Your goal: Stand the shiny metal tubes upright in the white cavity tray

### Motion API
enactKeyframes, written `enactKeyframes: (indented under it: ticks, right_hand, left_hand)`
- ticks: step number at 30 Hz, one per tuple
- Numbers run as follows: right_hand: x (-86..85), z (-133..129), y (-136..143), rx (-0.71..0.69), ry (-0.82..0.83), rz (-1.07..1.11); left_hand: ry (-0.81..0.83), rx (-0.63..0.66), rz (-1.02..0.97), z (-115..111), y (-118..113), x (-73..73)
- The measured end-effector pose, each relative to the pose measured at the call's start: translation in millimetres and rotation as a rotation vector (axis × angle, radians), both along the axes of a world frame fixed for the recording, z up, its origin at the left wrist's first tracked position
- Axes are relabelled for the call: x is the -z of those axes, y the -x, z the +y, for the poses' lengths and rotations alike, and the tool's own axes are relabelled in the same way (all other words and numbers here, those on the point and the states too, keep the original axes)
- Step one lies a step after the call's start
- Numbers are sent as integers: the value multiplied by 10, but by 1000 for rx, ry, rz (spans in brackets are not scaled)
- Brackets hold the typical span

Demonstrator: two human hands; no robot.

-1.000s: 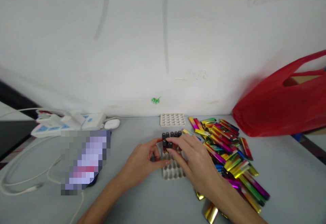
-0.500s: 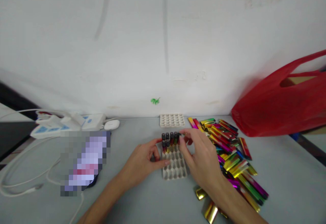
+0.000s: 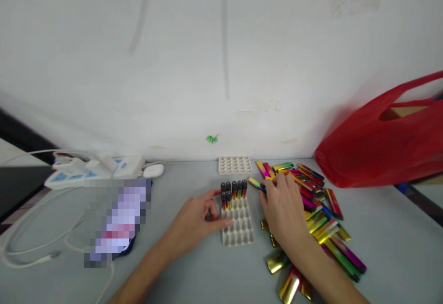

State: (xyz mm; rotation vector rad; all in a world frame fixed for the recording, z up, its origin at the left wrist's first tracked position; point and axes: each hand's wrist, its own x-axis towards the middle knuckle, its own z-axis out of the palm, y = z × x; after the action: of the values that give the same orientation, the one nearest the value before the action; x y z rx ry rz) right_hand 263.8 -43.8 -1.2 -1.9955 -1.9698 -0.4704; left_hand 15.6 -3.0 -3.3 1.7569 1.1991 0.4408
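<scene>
A pale moulded tray (image 3: 238, 238) with rows of hollows lies at the middle of the grey table. Several slim, shiny tubes with black tops (image 3: 234, 186) stand upright in its far rows. My left hand (image 3: 192, 218) steadies the tray's left side, thumb over the edge and index finger beside the standing tubes. Over the near-left part of a heap of metallic coloured tubes (image 3: 308, 198), my right hand (image 3: 285, 207) is closed on a gold-ended tube (image 3: 255, 183) that sticks out to the left. Its fingertips are partly hidden.
Against the wall lies a second pale tray (image 3: 235, 165). A red bag (image 3: 384, 142) stands at the right. On the left are a power strip (image 3: 129, 167), white cables, a white case (image 3: 153, 170) and a phone with a blurred screen (image 3: 121, 221). Wider gold pieces (image 3: 290, 285) lie at the front.
My right hand has left the tray's far right corner and moved right to the heap, where it grips a tube. A black-topped tube now stands free at that corner. My left hand stays put.
</scene>
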Motion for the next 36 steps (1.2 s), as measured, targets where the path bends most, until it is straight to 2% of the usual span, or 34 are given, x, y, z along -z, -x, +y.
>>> enactKeyframes:
  ticks: [9,15,19,26,32,36]
  right_hand:
    - [96,-16,0,-36,-2,45]
    - [55,4,18,-62,-29,86]
    - [-21,30,29,-88,-36,278]
    - [-150,38,57,-148,-126,826]
    - [-188,67,13,-124,-175,971]
    - [-222,44,52,-222,-92,1213]
  left_hand:
    - [-13,4,4,13,6,30]
    - [2,11,-10,8,8,34]
    - [-3,16,-20,9,13,44]
    - [-27,13,-3,10,13,60]
    - [-40,19,-10,12,23,85]
    - [-12,12,-28,12,29,111]
